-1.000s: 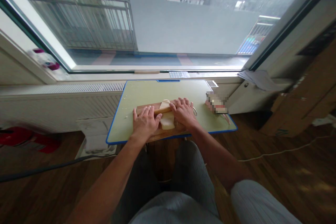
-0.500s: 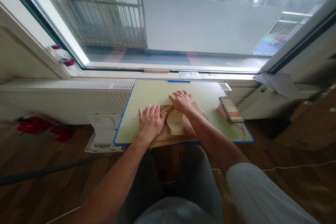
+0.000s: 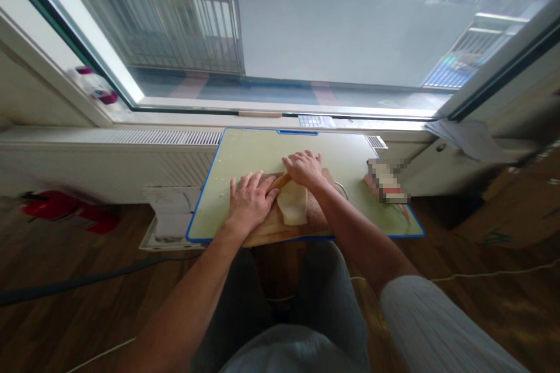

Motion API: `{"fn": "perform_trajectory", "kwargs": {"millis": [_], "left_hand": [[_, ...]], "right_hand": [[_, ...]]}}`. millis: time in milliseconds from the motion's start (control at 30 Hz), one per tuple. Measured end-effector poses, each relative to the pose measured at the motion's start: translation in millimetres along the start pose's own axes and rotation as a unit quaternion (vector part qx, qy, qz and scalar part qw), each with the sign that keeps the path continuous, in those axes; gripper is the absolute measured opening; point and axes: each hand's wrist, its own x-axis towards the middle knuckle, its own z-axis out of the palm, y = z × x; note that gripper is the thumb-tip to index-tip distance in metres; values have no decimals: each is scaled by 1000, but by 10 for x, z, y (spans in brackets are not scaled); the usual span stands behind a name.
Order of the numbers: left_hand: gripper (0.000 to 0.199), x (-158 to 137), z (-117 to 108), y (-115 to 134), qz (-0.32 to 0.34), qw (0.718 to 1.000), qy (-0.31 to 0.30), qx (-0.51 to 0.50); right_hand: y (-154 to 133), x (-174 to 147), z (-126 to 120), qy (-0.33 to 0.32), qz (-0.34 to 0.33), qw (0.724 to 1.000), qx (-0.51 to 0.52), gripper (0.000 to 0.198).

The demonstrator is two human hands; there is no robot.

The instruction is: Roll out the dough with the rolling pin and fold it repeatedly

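Note:
A wooden rolling pin [image 3: 279, 183] lies aslant over a flat, pale sheet of dough [image 3: 292, 205]. My left hand [image 3: 250, 199] bears on its near left end, fingers spread and thumb against the wood. Over the far right end rests my right hand [image 3: 303, 168], its fingers reaching forward past the pin, whose end is hidden under it. The dough spreads from the pin towards me on a wooden cutting board [image 3: 269, 232]. Under that is a pale green board with a blue rim [image 3: 245, 148]. A curved metal handle [image 3: 341, 190] shows beside my right forearm.
A partly pixelated item [image 3: 387, 182] lies at the green board's right edge. Behind are a radiator [image 3: 175, 137] and a window. A red fire extinguisher [image 3: 72, 210] is on the floor at left, a cardboard box [image 3: 516, 204] at right. A bottle [image 3: 96, 86] stands on the sill.
The camera view has shifted slightly. My hands stay on the rolling pin in nearly the same place, and the dough looks the same.

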Motion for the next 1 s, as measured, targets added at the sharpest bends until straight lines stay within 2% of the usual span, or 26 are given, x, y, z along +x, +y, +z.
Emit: {"fn": "perform_trajectory", "kwargs": {"millis": [100, 267, 467, 567, 733, 1000], "left_hand": [[52, -76, -14, 41, 6, 1000, -1, -1], [48, -84, -83, 16, 11, 1000, 0, -3], [59, 186, -14, 22, 17, 999, -36, -37], [64, 425, 65, 75, -1, 999, -36, -23], [65, 807, 133, 194, 0, 999, -33, -11], [59, 1194, 161, 349, 20, 999, -25, -12]], "right_hand": [[108, -271, 15, 32, -2, 999, -6, 44], [278, -721, 171, 75, 36, 996, 31, 51], [313, -1127, 293, 115, 58, 990, 52, 52], [282, -1164, 295, 119, 66, 989, 58, 50], [288, -1034, 284, 126, 103, 985, 52, 49], [449, -804, 224, 108, 118, 987, 34, 50]]}}
